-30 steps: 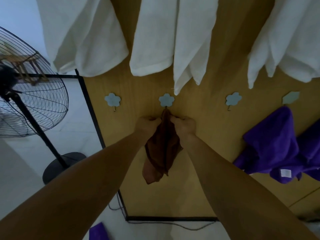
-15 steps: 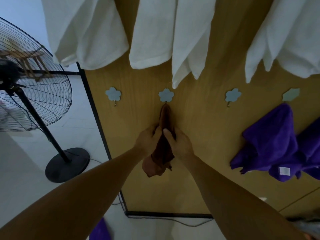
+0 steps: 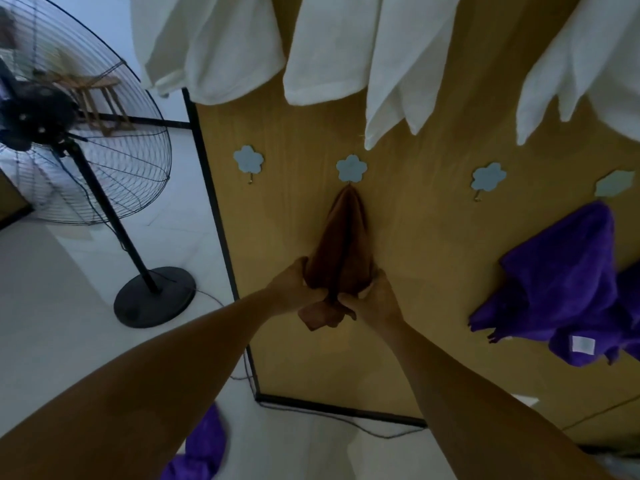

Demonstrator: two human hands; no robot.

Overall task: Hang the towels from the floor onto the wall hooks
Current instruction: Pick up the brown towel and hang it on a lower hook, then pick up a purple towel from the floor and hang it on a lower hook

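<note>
The brown towel (image 3: 343, 251) is showing a soft, matt cloth nap, while the purple towel (image 3: 561, 282) is looking plusher and fleecier. The white towels (image 3: 325, 46) are looking like coarser woven cloth. The wall panel (image 3: 433, 254) is showing smooth, matt wood grain, its flower hooks (image 3: 351, 168) looking like flat matt plastic with small metal prongs. The fan (image 3: 38, 116) is showing thin black wire, and the floor (image 3: 52, 289) is giving off a faint gloss.

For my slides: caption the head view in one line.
Left hand and right hand hold the brown towel hanging from a flower hook.
</note>
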